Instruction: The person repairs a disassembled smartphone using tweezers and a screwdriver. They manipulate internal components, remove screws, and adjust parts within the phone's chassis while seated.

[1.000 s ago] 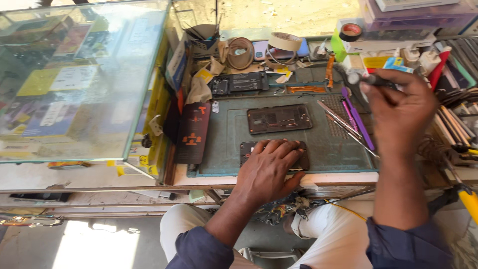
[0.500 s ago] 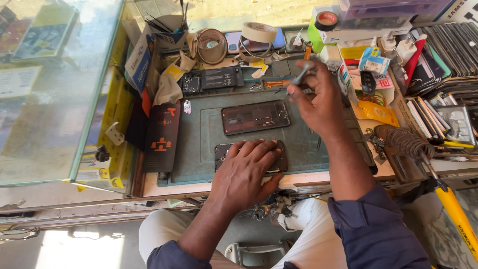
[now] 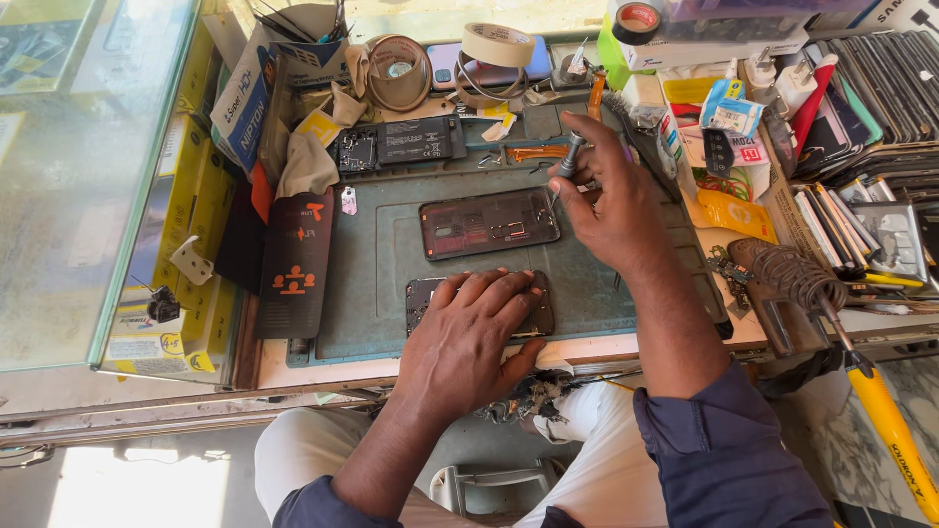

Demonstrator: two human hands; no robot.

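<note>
My left hand (image 3: 469, 328) lies flat on a dark phone part (image 3: 423, 296) at the near edge of the green work mat (image 3: 377, 293), pressing it down. My right hand (image 3: 611, 200) holds a small grey screwdriver (image 3: 566, 163), tip pointing down near the right end of an opened phone body (image 3: 489, 222) in the middle of the mat. Another opened phone frame with a black battery (image 3: 396, 147) lies at the far left of the mat.
A glass display case (image 3: 78, 176) stands at the left with yellow boxes (image 3: 186, 196) beside it. Tape rolls (image 3: 497, 44), a red-black phone cover (image 3: 296, 259), a soldering iron stand (image 3: 792, 279), stacked phone screens (image 3: 880, 78) and small packets crowd the bench.
My right hand has come from the tool pile at the right to the open phone body, now gripping the screwdriver. The left hand has stayed on the phone part.
</note>
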